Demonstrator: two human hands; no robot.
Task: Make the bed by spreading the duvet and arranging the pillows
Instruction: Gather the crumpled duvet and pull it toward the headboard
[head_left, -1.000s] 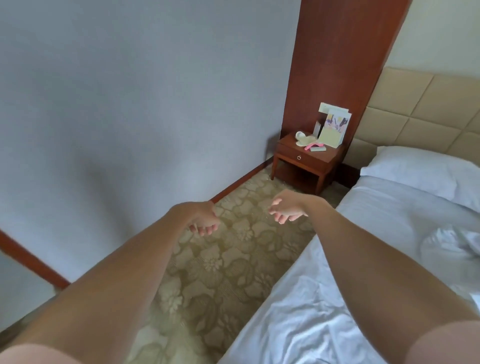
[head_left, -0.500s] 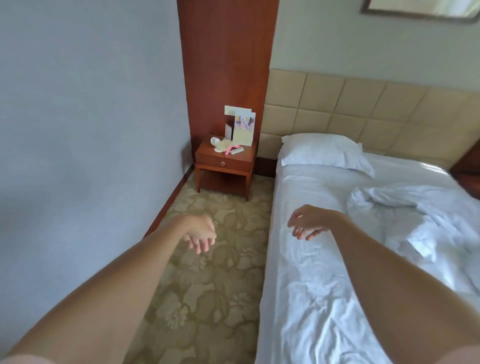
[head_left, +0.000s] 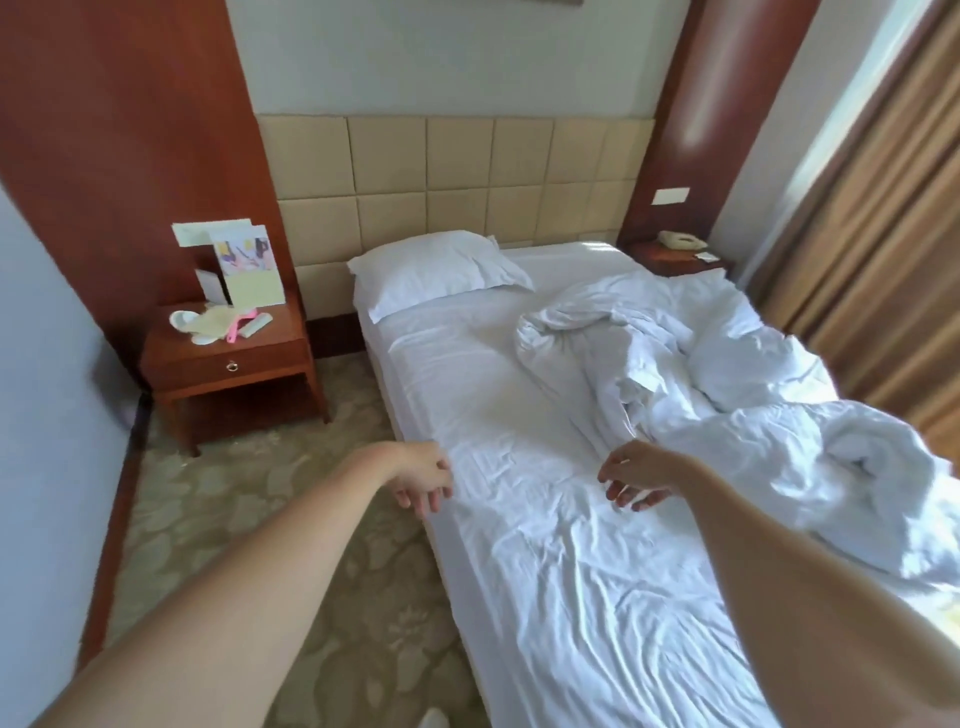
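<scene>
A bed (head_left: 545, 571) with a creased white sheet fills the middle and right. One white pillow (head_left: 436, 273) lies flat at the head, on the left half. The white duvet (head_left: 727, 384) is bunched in a crumpled heap along the bed's right side. My left hand (head_left: 421, 475) hovers at the bed's left edge, fingers hanging loosely, holding nothing. My right hand (head_left: 636, 475) floats above the sheet near the duvet's nearest fold, fingers relaxed and empty.
A wooden nightstand (head_left: 228, 364) with cards, a pink item and small things stands left of the bed. A second nightstand with a phone (head_left: 680, 241) sits at the far right. Brown curtains (head_left: 883, 249) hang on the right. Patterned carpet (head_left: 270, 519) runs between bed and wall.
My view has swung right from the wall and floor onto the whole bed. Both hands have come over toward the bed, still empty.
</scene>
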